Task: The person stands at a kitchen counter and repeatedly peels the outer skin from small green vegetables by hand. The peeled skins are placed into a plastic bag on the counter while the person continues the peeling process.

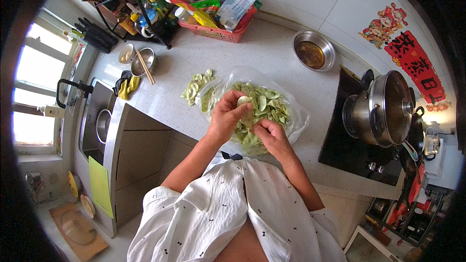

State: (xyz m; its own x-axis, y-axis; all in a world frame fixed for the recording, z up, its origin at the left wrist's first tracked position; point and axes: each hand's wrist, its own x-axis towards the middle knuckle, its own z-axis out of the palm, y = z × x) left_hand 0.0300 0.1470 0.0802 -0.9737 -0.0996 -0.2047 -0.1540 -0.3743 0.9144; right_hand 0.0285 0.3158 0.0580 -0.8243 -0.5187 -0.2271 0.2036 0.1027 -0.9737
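Note:
Both hands hold one flat green bean pod [247, 118] above a clear plastic bag [300, 114]. Its upper end is pinched between the thumb and fingers of my left hand [231, 112]. At its lower end, my right hand [270, 135] has its fingertips closed on the pod. Many flat green pods and pod pieces [271, 105] fill the open bag under the hands. A smaller pile of pods [196, 87] lies on the speckled countertop [171, 102] at the bag's left side.
A steel pot with a glass lid [389, 109] stands on the black stove [338, 153] at right. Behind are a steel bowl of brown liquid [314, 51] and a pink basket [218, 34]. Farther left are a small bowl with chopsticks [145, 66], cloths [127, 85] and a sink [96, 116].

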